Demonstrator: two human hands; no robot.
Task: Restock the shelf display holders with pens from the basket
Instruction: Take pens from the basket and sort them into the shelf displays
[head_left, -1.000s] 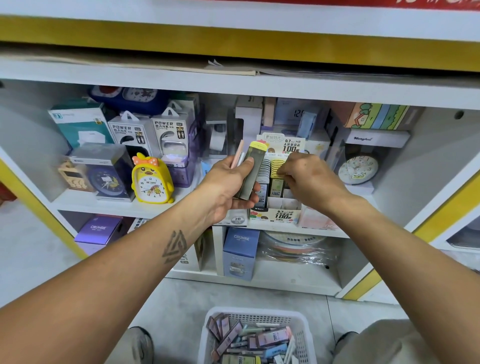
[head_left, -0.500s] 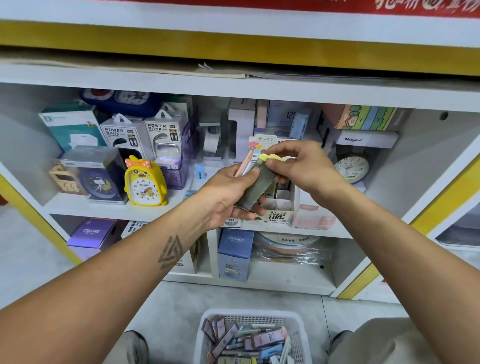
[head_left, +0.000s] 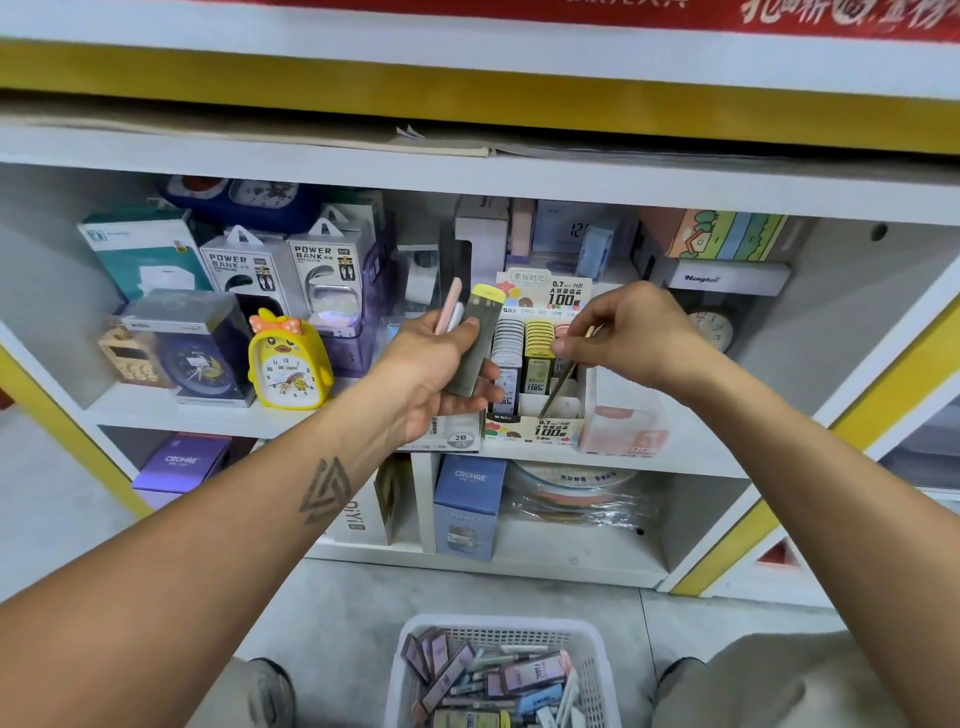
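One slim pack (head_left: 560, 385) pinched in right hand (head_left: 631, 332), long axis tilted, lower end over the holder (head_left: 540, 415) at shelf front edge. Left hand (head_left: 441, 369) grips spare packs (head_left: 475, 348) (basket (head_left: 498, 670) below).

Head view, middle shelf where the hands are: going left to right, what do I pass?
Clear-boxed blue clock → yellow duck alarm clock → left hand holding a yellow-capped pack → lead display holder → right hand pinching a thin pack → white round clock.
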